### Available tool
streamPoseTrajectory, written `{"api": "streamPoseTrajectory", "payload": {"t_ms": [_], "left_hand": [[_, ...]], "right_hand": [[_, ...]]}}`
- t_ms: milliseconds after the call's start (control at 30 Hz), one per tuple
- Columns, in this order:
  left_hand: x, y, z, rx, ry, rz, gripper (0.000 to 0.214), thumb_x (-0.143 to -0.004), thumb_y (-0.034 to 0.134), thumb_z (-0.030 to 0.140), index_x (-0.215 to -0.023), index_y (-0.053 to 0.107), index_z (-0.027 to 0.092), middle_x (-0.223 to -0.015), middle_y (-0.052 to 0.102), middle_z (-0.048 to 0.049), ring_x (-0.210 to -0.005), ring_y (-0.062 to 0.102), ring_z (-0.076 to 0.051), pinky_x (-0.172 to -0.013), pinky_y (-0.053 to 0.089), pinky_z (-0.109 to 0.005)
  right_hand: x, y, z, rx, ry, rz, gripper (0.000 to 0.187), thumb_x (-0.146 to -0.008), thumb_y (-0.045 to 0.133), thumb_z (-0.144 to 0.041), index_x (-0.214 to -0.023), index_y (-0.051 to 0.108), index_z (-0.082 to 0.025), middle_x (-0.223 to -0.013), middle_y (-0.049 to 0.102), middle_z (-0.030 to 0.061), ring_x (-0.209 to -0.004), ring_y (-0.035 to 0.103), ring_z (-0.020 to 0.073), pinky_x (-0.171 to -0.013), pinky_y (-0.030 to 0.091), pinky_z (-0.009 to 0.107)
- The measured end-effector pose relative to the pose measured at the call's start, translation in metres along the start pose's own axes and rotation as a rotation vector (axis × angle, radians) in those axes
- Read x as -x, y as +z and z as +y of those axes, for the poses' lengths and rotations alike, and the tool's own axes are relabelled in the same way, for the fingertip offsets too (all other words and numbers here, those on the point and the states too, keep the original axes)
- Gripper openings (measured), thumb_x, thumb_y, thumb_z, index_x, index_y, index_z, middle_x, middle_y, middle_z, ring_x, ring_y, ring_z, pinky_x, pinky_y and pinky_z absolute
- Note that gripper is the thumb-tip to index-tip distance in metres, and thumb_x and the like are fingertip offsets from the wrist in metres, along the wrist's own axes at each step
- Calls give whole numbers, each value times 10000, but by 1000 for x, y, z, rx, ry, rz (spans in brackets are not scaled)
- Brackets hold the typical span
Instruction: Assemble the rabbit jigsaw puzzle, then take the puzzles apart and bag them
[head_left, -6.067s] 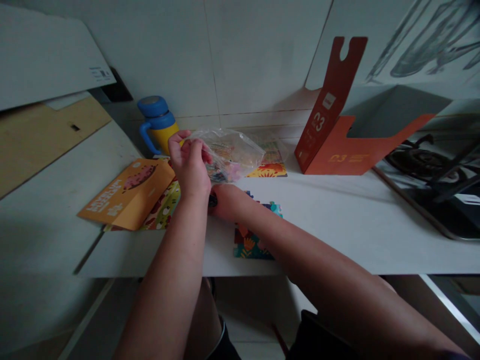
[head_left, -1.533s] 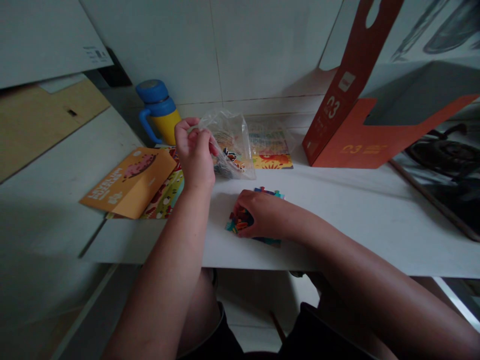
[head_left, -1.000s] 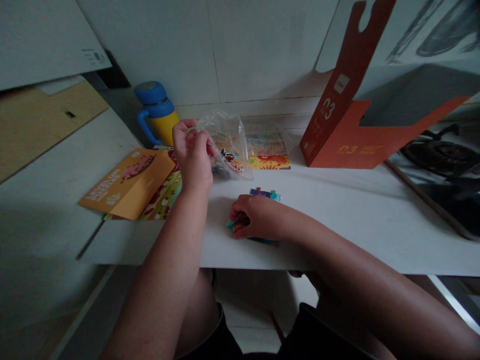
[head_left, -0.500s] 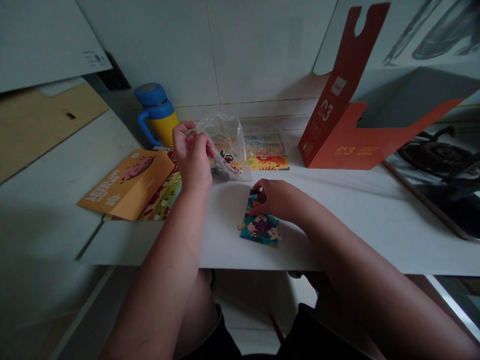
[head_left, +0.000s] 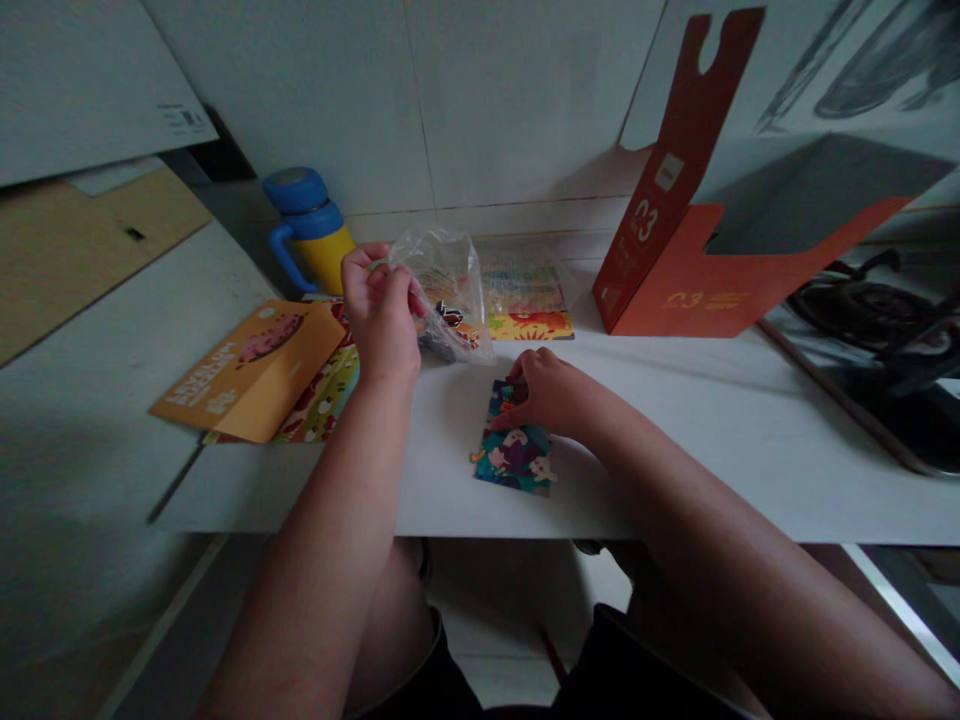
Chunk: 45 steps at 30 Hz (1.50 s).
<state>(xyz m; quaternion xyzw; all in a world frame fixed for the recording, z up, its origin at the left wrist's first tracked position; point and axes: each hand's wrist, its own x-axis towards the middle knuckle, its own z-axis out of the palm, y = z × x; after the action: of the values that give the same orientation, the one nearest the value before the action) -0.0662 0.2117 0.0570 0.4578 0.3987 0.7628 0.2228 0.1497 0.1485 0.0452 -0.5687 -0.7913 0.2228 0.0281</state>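
Dim, flat indoor light, soft shadows, wide-angle bending at edges

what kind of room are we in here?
Probably a home kitchen: a gas hob at the right, a tiled wall behind, a white counter. It serves as a table here: the left hand holds a bag of pieces, and the right hand rests on a puzzle.

left hand [head_left: 381,318] pinching plastic bag [head_left: 448,290], right hand [head_left: 547,392] on puzzle pcs [head_left: 516,452]
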Motion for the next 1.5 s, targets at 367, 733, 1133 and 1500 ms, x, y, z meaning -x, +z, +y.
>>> {"api": "streamPoseTrajectory", "payload": {"t_ms": [367, 733, 1133, 1500], "left_hand": [[0, 0, 1, 2, -5, 1, 451, -868, 735, 630, -1107, 535, 305, -717, 535, 63, -499, 453, -115, -476, 342, -260], [1, 0, 1, -21, 30, -21, 438, -866, 717, 644, -1100, 538, 319, -732, 536, 57, -511, 458, -130, -493, 334, -275], [-1, -1, -2, -20, 19, -10, 502, -839, 727, 684, -1118, 531, 315, -733, 525, 54, -529, 453, -133, -510, 335, -278], [-1, -1, -1, 22, -23, 8, 488, -860, 743, 667, -1136, 556, 311, -740, 566, 40, -535, 512, -136, -485, 381, -271]], "right_hand": [[14, 0, -19, 217, 65, 66, 653, -902, 772, -616, -1295, 596, -124, -1272, 667, 274, -1238, 606, 424, -955, 527, 500], [7, 1, -17, 256, -65, 32, 618, -935, 678, -695, -1127, 720, -110, -1142, 726, 266, -1051, 720, 377, -845, 506, 393], [0, -18, 4, -117, -74, 175, 496, -881, 728, -699, -946, 706, -208, -807, 719, 36, -657, 546, 167, -601, 304, 304], [11, -13, -12, -63, -343, -85, 475, -792, 896, -353, -1227, 750, -228, -1116, 797, 75, -908, 709, 239, -751, 460, 302]]}}
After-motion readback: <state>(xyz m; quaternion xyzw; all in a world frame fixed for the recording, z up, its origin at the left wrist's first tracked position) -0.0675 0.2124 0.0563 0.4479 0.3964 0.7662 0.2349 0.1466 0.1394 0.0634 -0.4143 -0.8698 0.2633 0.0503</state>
